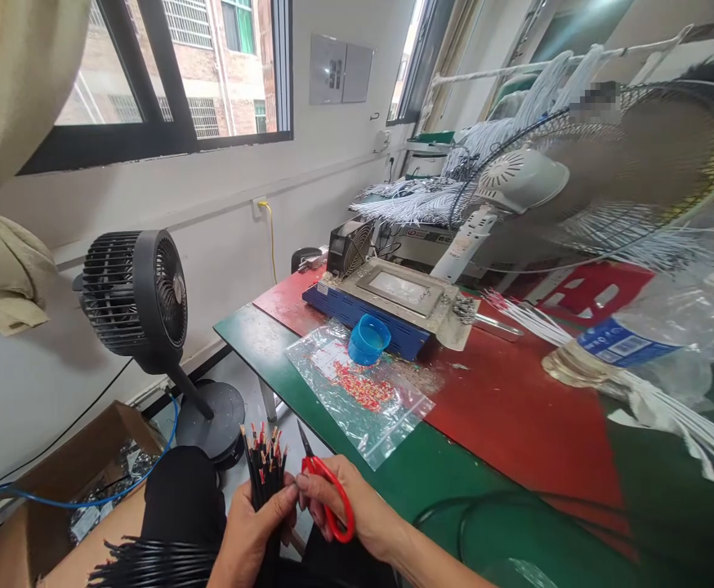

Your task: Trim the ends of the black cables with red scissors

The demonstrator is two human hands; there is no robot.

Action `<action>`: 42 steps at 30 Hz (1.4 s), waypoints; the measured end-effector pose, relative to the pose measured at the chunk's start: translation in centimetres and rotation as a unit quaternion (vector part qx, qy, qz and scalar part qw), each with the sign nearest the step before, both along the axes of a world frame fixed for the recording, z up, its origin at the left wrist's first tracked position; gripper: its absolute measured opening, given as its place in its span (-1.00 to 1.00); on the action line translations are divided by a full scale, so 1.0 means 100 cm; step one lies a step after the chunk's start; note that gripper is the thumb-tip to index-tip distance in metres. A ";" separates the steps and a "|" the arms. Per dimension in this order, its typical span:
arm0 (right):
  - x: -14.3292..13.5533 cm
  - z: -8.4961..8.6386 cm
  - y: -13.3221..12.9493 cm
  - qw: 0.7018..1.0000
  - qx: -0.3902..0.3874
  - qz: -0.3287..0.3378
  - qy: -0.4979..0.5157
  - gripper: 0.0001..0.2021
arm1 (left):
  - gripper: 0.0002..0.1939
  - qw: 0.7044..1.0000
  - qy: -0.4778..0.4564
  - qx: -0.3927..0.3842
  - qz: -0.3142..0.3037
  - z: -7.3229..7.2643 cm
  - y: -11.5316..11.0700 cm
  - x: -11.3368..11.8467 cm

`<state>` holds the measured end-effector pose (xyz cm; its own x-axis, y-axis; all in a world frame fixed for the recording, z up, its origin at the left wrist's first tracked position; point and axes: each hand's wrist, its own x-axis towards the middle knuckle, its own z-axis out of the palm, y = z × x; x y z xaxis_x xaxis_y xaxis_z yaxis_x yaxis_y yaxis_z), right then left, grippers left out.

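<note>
My left hand grips an upright bundle of black wires with stripped red and copper tips, held at the table's near edge. My right hand holds red-handled scissors, blades pointing up beside the wire tips. More black wires lie across my lap at the lower left.
A clear plastic bag with small red bits and a blue cup lie on the green and red table. Behind stand a blue-based machine, a white fan, white wires and a plastic bottle. A black floor fan and cardboard box stand left.
</note>
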<state>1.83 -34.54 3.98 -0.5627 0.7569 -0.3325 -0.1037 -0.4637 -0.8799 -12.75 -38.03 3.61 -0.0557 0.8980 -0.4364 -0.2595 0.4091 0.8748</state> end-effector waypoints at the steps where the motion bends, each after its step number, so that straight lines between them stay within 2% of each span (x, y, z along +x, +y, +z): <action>1: 0.000 0.001 0.000 1.000 -0.016 -0.006 0.014 -0.51 | -0.55 1.000 -0.006 0.000 -0.009 -0.001 0.000 -0.001; 7: -0.001 0.004 0.001 0.996 -0.073 -0.007 0.042 -0.48 | -0.57 0.997 -0.041 0.001 -0.068 0.002 0.000 -0.003; 11: -0.001 -0.001 0.000 0.994 -0.096 0.014 0.059 -0.47 | -0.57 0.995 -0.074 -0.005 -0.060 0.002 -0.001 -0.002; 18: -0.004 -0.002 -0.003 0.989 -0.134 0.012 0.067 -0.51 | -0.53 0.991 -0.111 -0.032 -0.061 -0.005 0.001 -0.001; 24: -0.002 -0.003 -0.002 0.991 -0.115 0.008 0.068 -0.55 | -0.51 0.992 -0.090 -0.020 -0.081 -0.005 0.001 -0.001; 30: -0.003 0.001 -0.002 0.994 -0.091 -0.016 0.063 -0.48 | -0.52 0.997 -0.057 -0.027 -0.054 -0.008 0.002 0.002; 37: -0.003 -0.003 -0.003 0.996 -0.072 -0.009 0.053 -0.50 | -0.52 0.997 -0.070 -0.024 -0.027 -0.019 0.001 0.000; 42: -0.001 -0.001 -0.002 0.996 -0.065 -0.018 0.058 -0.48 | -0.54 0.997 -0.070 -0.020 -0.022 -0.018 0.000 0.000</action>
<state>1.72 -34.74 3.86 -0.5769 0.7317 -0.3632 -0.2202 -0.5675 -0.7934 -12.75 -37.98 1.82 0.0471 0.8800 -0.4726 -0.3585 0.4565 0.8143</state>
